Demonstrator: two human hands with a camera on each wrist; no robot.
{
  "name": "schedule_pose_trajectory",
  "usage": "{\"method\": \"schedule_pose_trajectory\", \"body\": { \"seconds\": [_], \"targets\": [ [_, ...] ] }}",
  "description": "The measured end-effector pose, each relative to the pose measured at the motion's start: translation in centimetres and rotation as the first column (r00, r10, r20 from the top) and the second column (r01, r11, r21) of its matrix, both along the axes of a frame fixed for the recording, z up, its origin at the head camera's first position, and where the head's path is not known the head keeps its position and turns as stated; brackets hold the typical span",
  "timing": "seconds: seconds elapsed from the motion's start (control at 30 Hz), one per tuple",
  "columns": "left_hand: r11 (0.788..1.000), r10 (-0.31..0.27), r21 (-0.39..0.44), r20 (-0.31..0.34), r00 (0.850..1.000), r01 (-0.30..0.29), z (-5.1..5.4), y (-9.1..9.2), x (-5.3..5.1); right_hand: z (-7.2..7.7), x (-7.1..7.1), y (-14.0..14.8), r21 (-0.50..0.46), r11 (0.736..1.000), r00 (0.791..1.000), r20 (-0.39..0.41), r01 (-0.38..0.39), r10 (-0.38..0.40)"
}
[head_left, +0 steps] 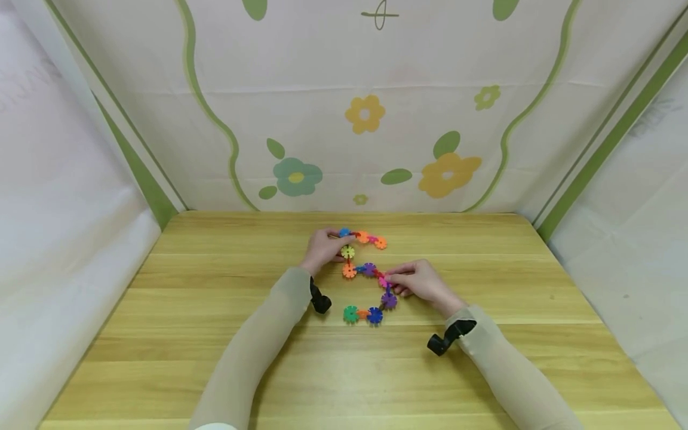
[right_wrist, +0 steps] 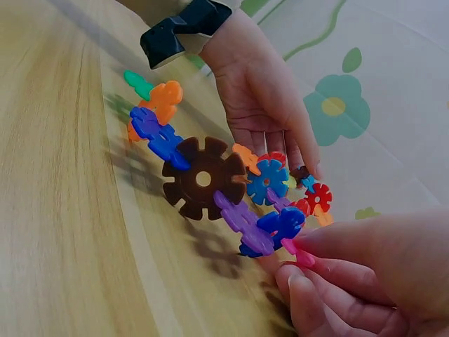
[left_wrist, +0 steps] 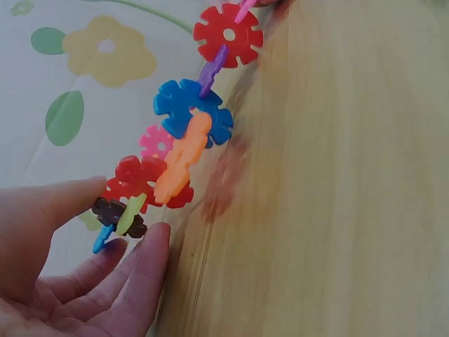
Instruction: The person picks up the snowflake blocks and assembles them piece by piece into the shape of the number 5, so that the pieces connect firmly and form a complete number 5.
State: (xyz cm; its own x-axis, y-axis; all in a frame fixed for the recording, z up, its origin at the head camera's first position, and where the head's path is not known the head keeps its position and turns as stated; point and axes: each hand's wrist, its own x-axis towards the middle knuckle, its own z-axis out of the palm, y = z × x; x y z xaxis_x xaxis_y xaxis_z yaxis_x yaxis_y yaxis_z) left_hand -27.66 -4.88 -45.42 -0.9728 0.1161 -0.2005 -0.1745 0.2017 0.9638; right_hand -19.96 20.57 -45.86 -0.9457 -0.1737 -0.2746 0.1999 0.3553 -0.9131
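A chain of colorful plastic snowflake building discs (head_left: 369, 269) lies on the tabletop in an S-like curve. At its upper left bend my left hand (head_left: 324, 247) holds the chain between thumb and fingers, around a brown disc (left_wrist: 106, 210) and a small yellow-green disc (left_wrist: 131, 215). My right hand (head_left: 421, 280) pinches a pink disc (right_wrist: 300, 253) at the right-hand bend. Beside that pinch are a blue disc (right_wrist: 282, 224) and a purple disc (right_wrist: 244, 223). The chain's lower end is a green disc (head_left: 351, 314), and its upper end is an orange disc (head_left: 380, 243).
The wood-grain table (head_left: 344, 382) runs back to a white flower-printed cloth (head_left: 322, 119). More white cloth (head_left: 70, 209) hangs at both sides. Each wrist carries a black camera strap (head_left: 451, 337).
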Motion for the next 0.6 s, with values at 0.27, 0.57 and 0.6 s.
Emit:
{"method": "schedule_pose_trajectory", "body": {
  "seconds": [0.27, 0.57, 0.6],
  "targets": [
    [0.998, -0.001, -0.060, -0.028, 1.000, -0.001, 0.19, -0.46, -0.05, -0.02, -0.08, 0.09, -0.007, 1.000, 1.000, -0.002, -0.005, 0.005],
    [0.997, -0.019, -0.082, -0.040, 0.999, 0.015, 0.25, -0.40, -0.11, 0.13, 0.21, 0.11, -0.024, 1.000, 1.000, 0.003, -0.004, 0.004],
    [0.996, -0.019, -0.082, -0.045, 0.999, 0.015, 0.23, -0.38, -0.15, 0.16, 0.22, 0.11, -0.027, 1.000, 1.000, 0.001, -0.008, 0.008]
  ]
}}
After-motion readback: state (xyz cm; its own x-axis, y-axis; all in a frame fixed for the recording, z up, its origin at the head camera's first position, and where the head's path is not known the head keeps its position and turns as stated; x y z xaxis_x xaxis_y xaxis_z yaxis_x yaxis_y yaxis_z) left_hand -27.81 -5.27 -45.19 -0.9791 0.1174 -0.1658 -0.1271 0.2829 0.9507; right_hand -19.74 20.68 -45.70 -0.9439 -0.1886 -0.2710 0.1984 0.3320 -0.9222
